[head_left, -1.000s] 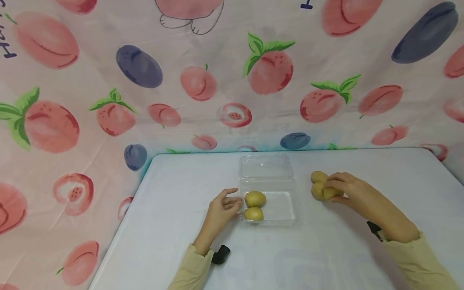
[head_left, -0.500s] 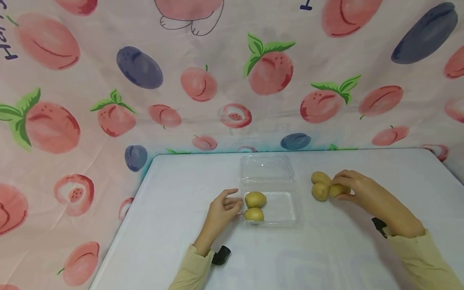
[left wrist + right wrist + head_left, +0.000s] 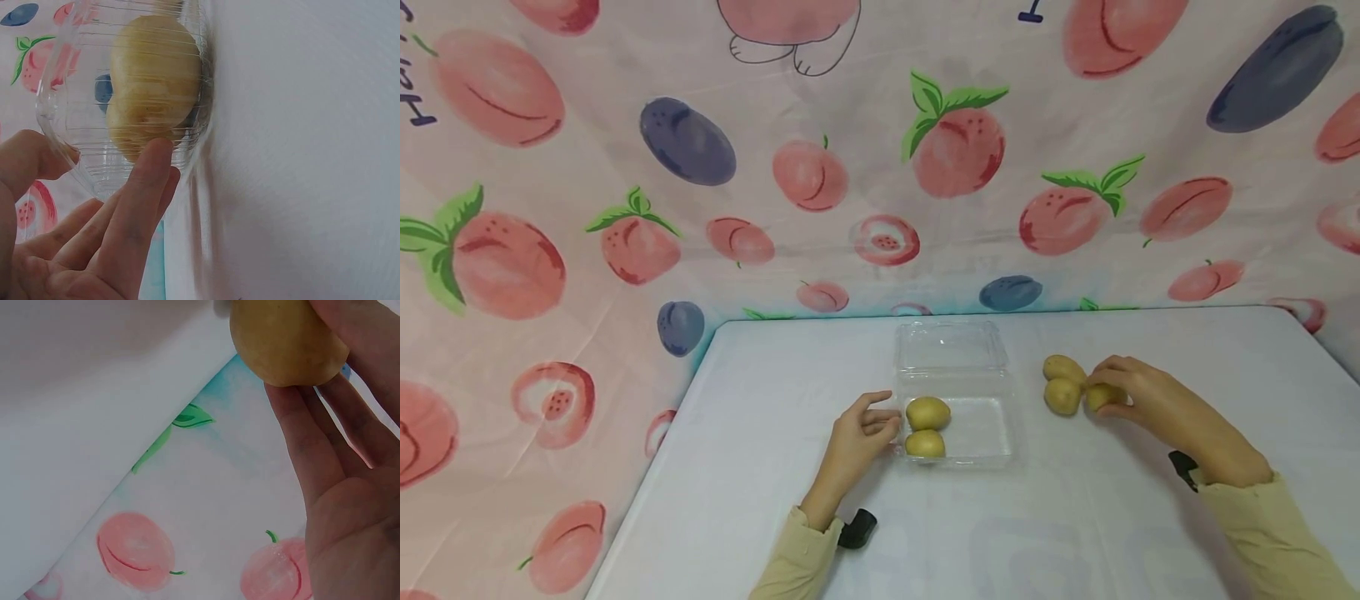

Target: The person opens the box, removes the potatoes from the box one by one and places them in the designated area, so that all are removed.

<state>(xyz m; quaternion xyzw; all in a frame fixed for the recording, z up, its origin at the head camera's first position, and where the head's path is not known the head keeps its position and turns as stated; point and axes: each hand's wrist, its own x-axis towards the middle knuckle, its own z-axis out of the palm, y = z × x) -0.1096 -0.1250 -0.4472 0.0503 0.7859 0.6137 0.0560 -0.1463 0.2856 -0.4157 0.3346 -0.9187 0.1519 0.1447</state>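
My right hand (image 3: 1135, 390) pinches a yellow potato (image 3: 1101, 398) between thumb and fingers, low over the table. That potato (image 3: 287, 340) fills the top of the right wrist view, with fingertips beneath it. Two more potatoes lie just left of it, a rear one (image 3: 1063, 367) and a front one (image 3: 1062, 397). A clear plastic clamshell box (image 3: 981, 429) stands mid-table with its lid (image 3: 951, 346) folded back. Inside, along its left side, sit two potatoes (image 3: 928, 412). My left hand (image 3: 859, 437) touches the box's left wall, fingers mostly straight (image 3: 134, 215).
A white-covered table (image 3: 1045, 533) carries everything. Behind it hangs a fruit-printed cloth (image 3: 820, 92), which meets the table's back edge. A black wrist camera (image 3: 857, 528) sits below the left hand.
The right hand has shifted slightly right with its potato, opening a small gap from the other two loose potatoes. The left hand and the box have stayed in place.
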